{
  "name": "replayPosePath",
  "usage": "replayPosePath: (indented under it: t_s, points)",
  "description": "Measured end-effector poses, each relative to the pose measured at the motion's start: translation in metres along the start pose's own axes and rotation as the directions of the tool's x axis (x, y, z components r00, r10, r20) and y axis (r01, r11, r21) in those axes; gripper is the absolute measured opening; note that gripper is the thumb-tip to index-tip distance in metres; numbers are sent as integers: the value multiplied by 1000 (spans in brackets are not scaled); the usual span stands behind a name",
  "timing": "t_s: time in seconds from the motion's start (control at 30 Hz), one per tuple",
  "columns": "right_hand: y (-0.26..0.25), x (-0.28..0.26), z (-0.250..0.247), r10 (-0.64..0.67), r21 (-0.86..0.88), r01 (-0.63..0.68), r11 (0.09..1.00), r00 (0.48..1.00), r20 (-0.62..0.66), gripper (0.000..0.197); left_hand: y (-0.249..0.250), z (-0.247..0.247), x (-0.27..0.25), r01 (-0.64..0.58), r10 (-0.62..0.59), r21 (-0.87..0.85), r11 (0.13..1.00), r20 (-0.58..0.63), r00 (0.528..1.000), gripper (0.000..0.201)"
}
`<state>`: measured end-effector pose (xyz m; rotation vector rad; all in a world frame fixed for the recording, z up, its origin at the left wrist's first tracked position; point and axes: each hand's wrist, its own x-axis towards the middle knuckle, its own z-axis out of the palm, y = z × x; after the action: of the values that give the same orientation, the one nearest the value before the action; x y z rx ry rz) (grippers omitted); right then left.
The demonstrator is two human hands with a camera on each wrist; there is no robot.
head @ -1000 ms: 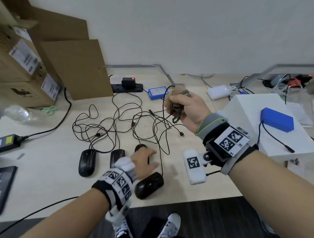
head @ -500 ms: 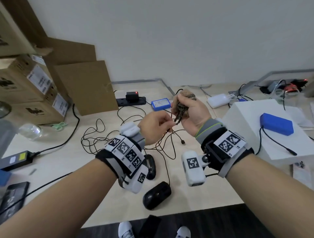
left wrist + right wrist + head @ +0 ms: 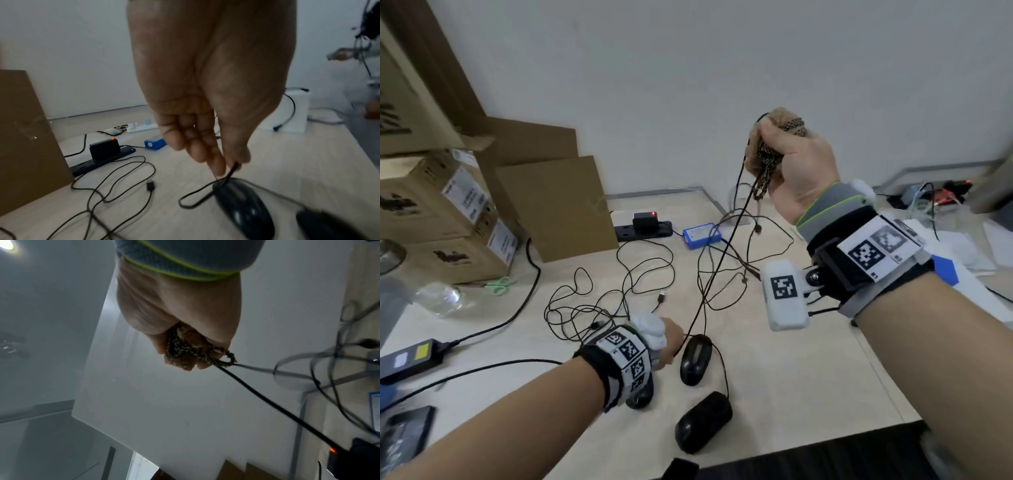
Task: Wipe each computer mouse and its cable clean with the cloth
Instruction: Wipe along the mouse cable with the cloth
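Note:
My right hand (image 3: 787, 161) is raised high and grips a brown cloth (image 3: 777, 118) with a dark net edge, wrapped round a black mouse cable (image 3: 722, 253). That cable runs taut down to my left hand (image 3: 671, 342), which pinches it low over the table, just in front of a black mouse (image 3: 695, 359). In the left wrist view the thumb and forefinger pinch the cable (image 3: 232, 168) right above that mouse (image 3: 244, 211). A second black mouse (image 3: 703, 421) lies nearer the table's front edge. A third one (image 3: 640, 394) shows partly under my left wrist. The right wrist view shows the cloth (image 3: 183, 360) in my fist.
Loose black cables (image 3: 619, 294) sprawl over the light table. A black power strip (image 3: 643, 228) and a blue box (image 3: 702, 234) lie at the back. Cardboard boxes (image 3: 441, 219) stack at the left, a black adapter (image 3: 410, 358) near the left edge.
My right hand has risen well above the table with the cloth, drawing the cable taut. My left hand has dropped from beside the right hand to the table, pinching the cable by the mouse.

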<state>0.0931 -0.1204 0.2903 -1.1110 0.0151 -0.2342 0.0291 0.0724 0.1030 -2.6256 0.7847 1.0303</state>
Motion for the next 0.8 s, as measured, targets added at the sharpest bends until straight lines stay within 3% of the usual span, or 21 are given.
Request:
replayPosePath:
  t_s: [0.13,0.2,0.27,0.33,0.4,0.43,0.5,0.57,0.67,0.7,0.8]
  points:
    - [3,3,-1,67,-8,-67,998,998,10,34,-11,-5,-13,1,-19,101,995,176,984,18]
    - [12,-1,-5,108,-19,-108,994,994,15,36,-24,-7,-14,4,-4,-4,1000,55,998,27]
    - [22,-6,-8,147,-11,-147,989,989,27,39,-29,-18,-18,-81,19,-299,951,-206,978,45]
    - [30,-11,-6,164,5,-164,986,986,39,33,-18,-42,-21,-284,-13,-592,754,-446,895,45]
    - [40,-16,-3,159,-25,-158,987,986,43,26,0,-76,-24,-506,-111,-756,416,-594,797,37]
    - [44,-19,-1,160,-51,-157,986,986,39,25,9,-91,-29,-567,-160,-772,289,-622,766,29]
    - [48,-24,2,167,-93,-163,982,985,36,28,17,-108,-37,-619,-224,-761,192,-648,728,9]
    - [48,-27,1,158,-112,-152,982,986,46,33,15,-107,-39,-630,-245,-729,267,-683,687,14]
    - [41,-28,1,111,-109,-104,989,992,60,27,0,-97,-35,-551,-236,-670,497,-716,657,19]
    - [38,-27,3,95,-102,-88,991,994,63,24,-5,-93,-34,-507,-206,-646,570,-710,673,19]
    - [26,-19,7,68,-19,-67,998,997,35,20,-18,-76,-30,-318,-92,-536,782,-605,791,18]
